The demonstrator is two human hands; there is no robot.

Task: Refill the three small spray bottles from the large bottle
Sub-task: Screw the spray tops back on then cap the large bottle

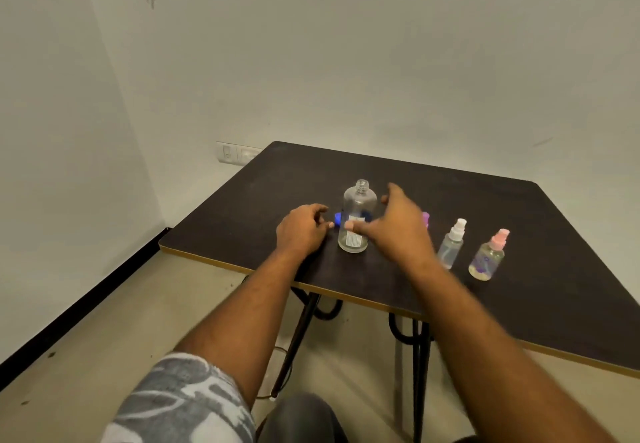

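Note:
The large clear bottle (357, 217) stands upright and uncapped near the table's left front edge, with a white label low on its side. Its blue cap (337, 217) lies just behind and left of it. My right hand (394, 224) is spread beside the bottle, thumb in front of the label, fingers loosely curved and not clearly gripping. My left hand (303, 228) rests on the table left of the bottle, fingers loosely curled, holding nothing. Three small spray bottles stand to the right: a purple-topped one (426, 219) mostly hidden behind my right hand, a white-topped one (452, 243) and a pink-topped one (488, 257).
The dark table (519, 304) has a light edge strip and black metal legs. White walls stand behind and to the left, with a socket plate (235, 153) beside the table's far corner. A cable lies on the floor under the table.

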